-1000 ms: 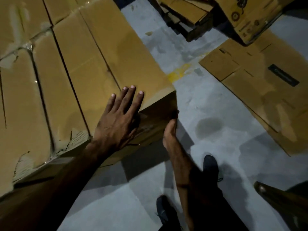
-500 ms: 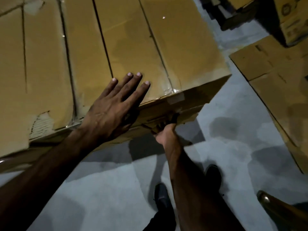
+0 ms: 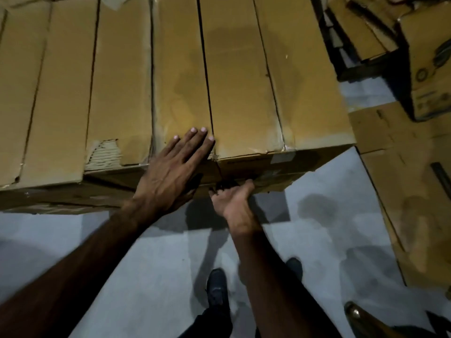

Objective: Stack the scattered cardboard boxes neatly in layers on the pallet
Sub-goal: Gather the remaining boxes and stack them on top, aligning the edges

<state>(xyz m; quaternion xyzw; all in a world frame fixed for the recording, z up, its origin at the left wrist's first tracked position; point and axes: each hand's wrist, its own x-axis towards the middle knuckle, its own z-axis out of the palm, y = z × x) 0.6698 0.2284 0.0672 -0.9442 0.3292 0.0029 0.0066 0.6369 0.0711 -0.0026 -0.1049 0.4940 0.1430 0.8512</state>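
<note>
At the stack's near edge, left hand (image 3: pixel 174 167) lies flat, fingers together, on the top box (image 3: pixel 244 93); right hand (image 3: pixel 231 198), at five o'clock from it, hooks the underside — fingertips hidden. Risk: pinched fingers, or torn cardboard — judged likely if the box drops.

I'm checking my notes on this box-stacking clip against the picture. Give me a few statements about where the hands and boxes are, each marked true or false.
1. The left hand lies flat with straight fingers on top of the stacked boxes. True.
2. The right hand rests on top of the boxes beside the left hand. False: it is lower, at the near side face of the stack, with its fingers reaching into a dark gap there.
3. A torn patch of exposed corrugation shows near the front edge of one box, left of the left hand. True.
4. The floor to the right of the stack is bare. False: flattened cardboard lies there.
5. Both hands lift a box clear of the stack. False: no box is raised.
</note>
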